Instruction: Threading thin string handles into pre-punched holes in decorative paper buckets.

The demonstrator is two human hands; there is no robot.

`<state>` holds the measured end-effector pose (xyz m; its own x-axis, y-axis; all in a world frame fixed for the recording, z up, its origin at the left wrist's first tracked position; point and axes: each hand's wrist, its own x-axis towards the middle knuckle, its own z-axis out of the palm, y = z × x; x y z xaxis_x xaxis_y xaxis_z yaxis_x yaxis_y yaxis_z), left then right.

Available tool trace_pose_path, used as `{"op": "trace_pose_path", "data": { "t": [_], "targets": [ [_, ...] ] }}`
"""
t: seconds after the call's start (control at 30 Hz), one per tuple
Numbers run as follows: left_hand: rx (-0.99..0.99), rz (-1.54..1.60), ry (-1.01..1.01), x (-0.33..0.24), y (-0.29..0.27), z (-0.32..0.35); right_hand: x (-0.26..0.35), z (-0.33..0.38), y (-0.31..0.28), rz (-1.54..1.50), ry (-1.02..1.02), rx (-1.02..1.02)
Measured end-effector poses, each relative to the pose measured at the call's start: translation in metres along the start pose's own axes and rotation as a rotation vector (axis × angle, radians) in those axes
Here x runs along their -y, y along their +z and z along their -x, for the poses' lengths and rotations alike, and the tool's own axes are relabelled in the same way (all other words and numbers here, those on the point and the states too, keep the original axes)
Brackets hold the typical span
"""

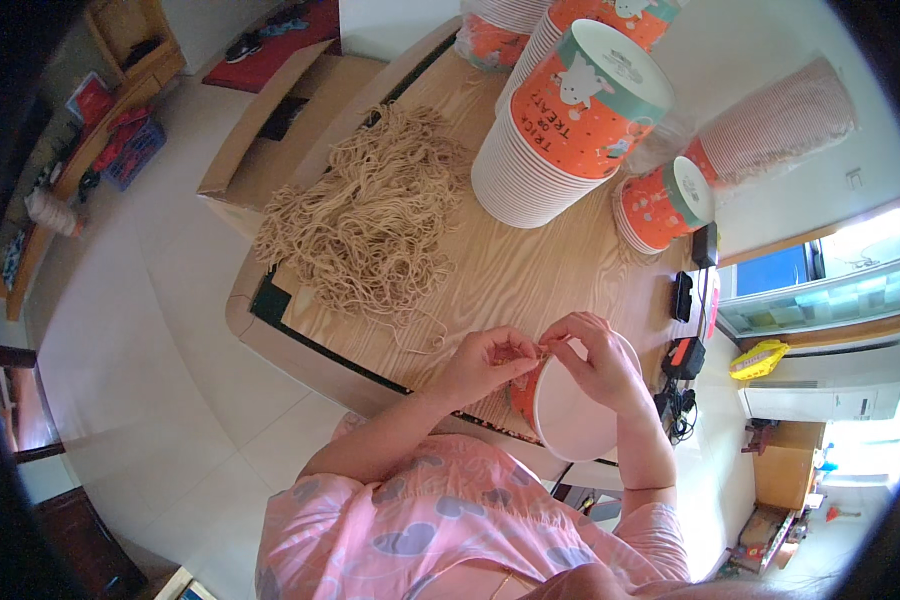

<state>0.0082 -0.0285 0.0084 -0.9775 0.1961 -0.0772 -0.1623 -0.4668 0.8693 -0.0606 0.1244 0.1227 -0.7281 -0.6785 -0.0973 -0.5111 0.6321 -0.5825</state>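
A white-lined paper bucket (580, 410) with an orange printed outside lies tipped at the table's near edge, its mouth toward me. My left hand (492, 362) pinches at the bucket's far left rim. My right hand (598, 362) reaches over the mouth and pinches at the same spot, fingertips almost meeting the left ones. A short bit of what looks like tan cord shows between them; its ends are hidden by my fingers. To the left, a big loose heap of tan cord (380, 210) spreads over the wooden table (500, 290).
Tall nested stacks of orange and white paper buckets (570, 120) stand at the back. A shorter stack (665, 205) and a wrapped stack (770, 120) are to their right. A black adapter (683, 358) with cables lies at the right edge. A cardboard box (270, 140) adjoins the table's left side.
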Motion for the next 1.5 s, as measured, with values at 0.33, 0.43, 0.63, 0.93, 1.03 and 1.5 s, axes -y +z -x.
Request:
{"op": "trace_pose_path", "data": {
  "t": [0.33,0.43,0.63,0.93,1.03,1.5],
  "targets": [
    [-0.004,0.269,-0.147,0.009,-0.015,0.000,-0.003,0.000,0.000,0.015,-0.007,0.010],
    [-0.055,0.303,-0.131,0.010,-0.017,0.000,-0.002,-0.001,0.001,0.018,-0.001,0.012],
    [-0.062,0.128,-0.118,-0.002,-0.010,0.003,-0.004,-0.001,0.002,0.030,-0.007,-0.002],
    [-0.026,-0.312,0.023,-0.003,-0.007,0.000,-0.002,0.000,0.004,0.037,-0.016,-0.011],
    [-0.052,-0.290,-0.030,-0.006,-0.010,0.002,-0.004,0.000,0.003,0.047,-0.028,0.005],
    [-0.037,0.009,-0.167,-0.011,-0.012,0.009,0.011,-0.007,-0.003,0.038,-0.030,0.218]
  ]
}}
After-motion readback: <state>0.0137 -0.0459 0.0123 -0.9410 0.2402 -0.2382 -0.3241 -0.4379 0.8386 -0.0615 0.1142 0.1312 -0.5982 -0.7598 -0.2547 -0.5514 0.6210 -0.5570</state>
